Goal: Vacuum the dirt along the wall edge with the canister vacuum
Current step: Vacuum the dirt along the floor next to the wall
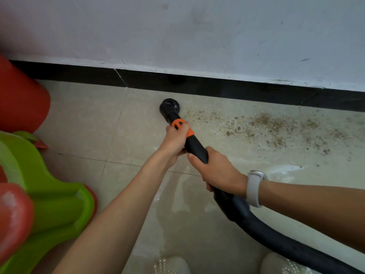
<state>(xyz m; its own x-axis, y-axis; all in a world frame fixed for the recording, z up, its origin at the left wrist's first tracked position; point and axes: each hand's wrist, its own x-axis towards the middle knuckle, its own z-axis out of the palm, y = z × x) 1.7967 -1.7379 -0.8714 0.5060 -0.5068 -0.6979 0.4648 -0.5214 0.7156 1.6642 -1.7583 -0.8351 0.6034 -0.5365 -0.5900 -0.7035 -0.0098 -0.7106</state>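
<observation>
Brown crumbly dirt (262,125) lay scattered on the beige glossy floor tiles (83,119), to the right of the round black brush nozzle (168,107), near the black skirting strip (217,88). The nozzle sat on the tile just short of this strip, at the dirt's left end. The left hand (176,139) was curled round the black wand with its orange collar (182,127), just behind the nozzle. The right hand (219,171), wearing a white wristband (254,187), gripped the wand further back, where the black ribbed hose (276,234) began. I judged that a fast sweep could push the grains aside, and the hose might catch the feet. Left of the nozzle stood red and green plastic furniture (49,204); the scuffed white wall (197,36) rose above the strip.
</observation>
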